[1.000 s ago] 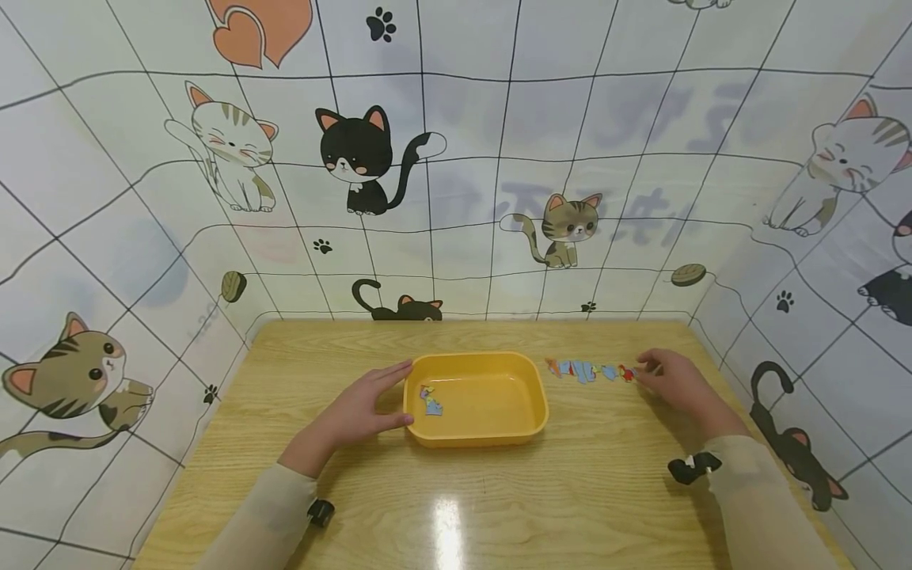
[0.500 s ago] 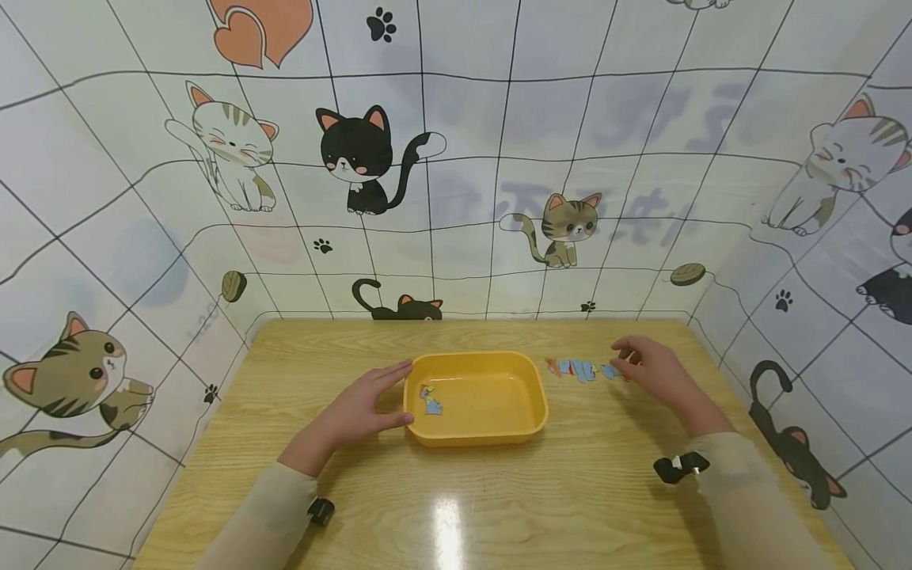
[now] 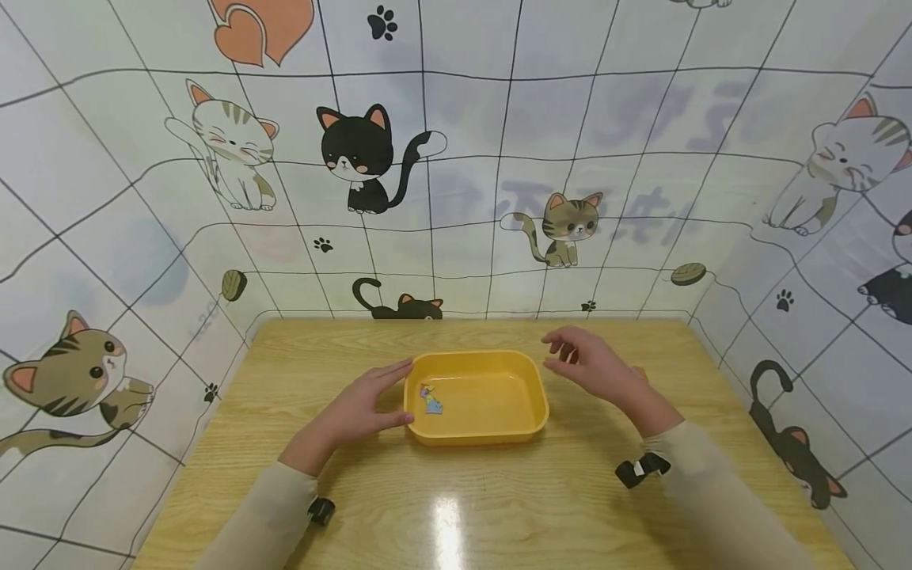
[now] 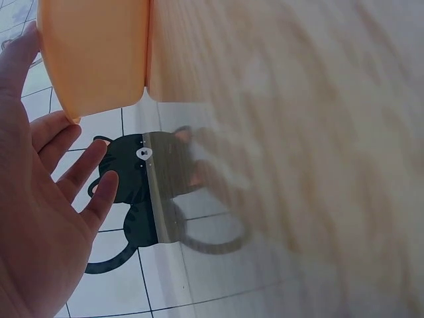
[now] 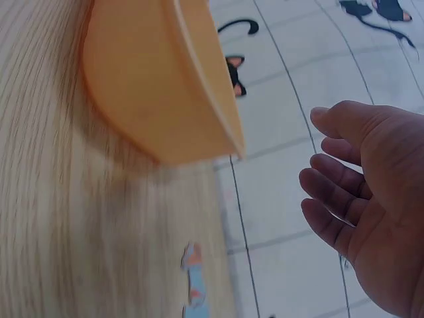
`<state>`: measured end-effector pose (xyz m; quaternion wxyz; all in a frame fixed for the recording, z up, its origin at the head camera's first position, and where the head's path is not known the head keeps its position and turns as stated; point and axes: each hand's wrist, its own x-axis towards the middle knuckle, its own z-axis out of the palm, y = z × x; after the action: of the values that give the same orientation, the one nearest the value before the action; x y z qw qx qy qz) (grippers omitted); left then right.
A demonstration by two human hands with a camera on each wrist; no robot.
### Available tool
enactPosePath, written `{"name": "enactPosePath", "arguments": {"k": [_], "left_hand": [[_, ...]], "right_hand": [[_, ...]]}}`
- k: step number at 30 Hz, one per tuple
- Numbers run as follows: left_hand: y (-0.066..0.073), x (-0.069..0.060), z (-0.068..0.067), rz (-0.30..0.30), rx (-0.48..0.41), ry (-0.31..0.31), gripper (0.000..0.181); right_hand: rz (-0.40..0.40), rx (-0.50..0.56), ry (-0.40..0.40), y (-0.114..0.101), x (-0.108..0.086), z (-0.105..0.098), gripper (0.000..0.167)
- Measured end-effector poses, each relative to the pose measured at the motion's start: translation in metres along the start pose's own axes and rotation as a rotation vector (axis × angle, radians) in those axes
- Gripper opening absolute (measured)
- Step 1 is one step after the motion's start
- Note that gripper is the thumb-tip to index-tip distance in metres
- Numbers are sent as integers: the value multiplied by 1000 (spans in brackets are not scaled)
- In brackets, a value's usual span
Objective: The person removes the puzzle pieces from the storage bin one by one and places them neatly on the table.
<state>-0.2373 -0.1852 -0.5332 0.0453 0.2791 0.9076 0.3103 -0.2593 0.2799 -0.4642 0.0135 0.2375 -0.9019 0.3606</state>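
A yellow plastic tray [image 3: 492, 434] stands on the table, and small flat pieces [image 3: 432, 404] in blue, yellow and pink lie in its left part. My left hand [image 3: 356, 408] rests at the tray's left end, thumb and fingers spread and touching its rim. Just past the tray's right end hovers my right hand [image 3: 594, 368], its fingers loosely curled with nothing visible between them. Beneath it, in the right wrist view, part of a row of blue and orange flat pieces [image 5: 194, 275] lies on the table. From the head view my right hand hides most of that row.
The wood-grain table [image 3: 342, 491] meets a white wall sheet [image 3: 470, 198] printed with cats and grid lines at the back and both sides. An orange-brown bit [image 3: 641, 373] shows beside my right wrist.
My right hand has moved left from the right end of the row of flat pieces to above its left end, near the tray. My left hand and the tray have stayed put.
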Motion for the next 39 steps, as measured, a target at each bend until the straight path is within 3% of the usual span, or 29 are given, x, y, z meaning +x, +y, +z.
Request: {"name": "enactPosePath", "arguments": {"k": [4, 18, 27, 39], "left_hand": [[0, 0, 0, 3, -2, -3, 94], [3, 0, 0, -5, -10, -4, 93], [4, -1, -1, -14, -13, -2, 92], [4, -1, -1, -7, -8, -2, 91]], "right_hand": [[-64, -7, -67, -21, 11, 11, 41], [-99, -107, -376, -66, 47, 70, 66], [-106, -135, -385, -72, 63, 114, 78], [-119, -126, -406, -68, 78, 152, 73]]}}
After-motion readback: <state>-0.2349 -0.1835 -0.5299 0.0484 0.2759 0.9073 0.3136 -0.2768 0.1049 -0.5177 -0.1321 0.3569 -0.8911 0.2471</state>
